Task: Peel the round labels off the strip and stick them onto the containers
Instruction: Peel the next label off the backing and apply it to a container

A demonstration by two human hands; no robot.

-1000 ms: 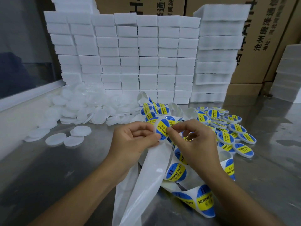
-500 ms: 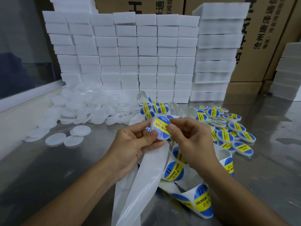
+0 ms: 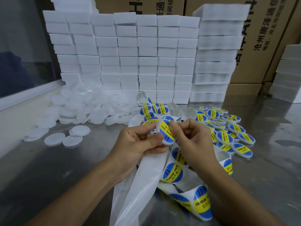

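My left hand [image 3: 138, 142] grips a small round white container [image 3: 165, 133] by its rim, tilted toward me. A blue and yellow round label [image 3: 164, 130] lies on its face. My right hand [image 3: 193, 141] has its fingers curled and its thumb pressing on the label. The white backing strip [image 3: 143, 175] hangs from under my left hand and loops across the table, still carrying blue and yellow "soldering paste" labels [image 3: 172, 172].
Plain white containers [image 3: 84, 106] lie heaped at the left on the steel table [image 3: 48, 176]. Labelled containers [image 3: 228, 129] pile up at the right. Stacked white foam blocks [image 3: 138, 51] and cardboard boxes [image 3: 260, 38] stand behind.
The label has gone from being held between both hands to lying on the container. My right thumb now presses it down, and both hands have lifted slightly.
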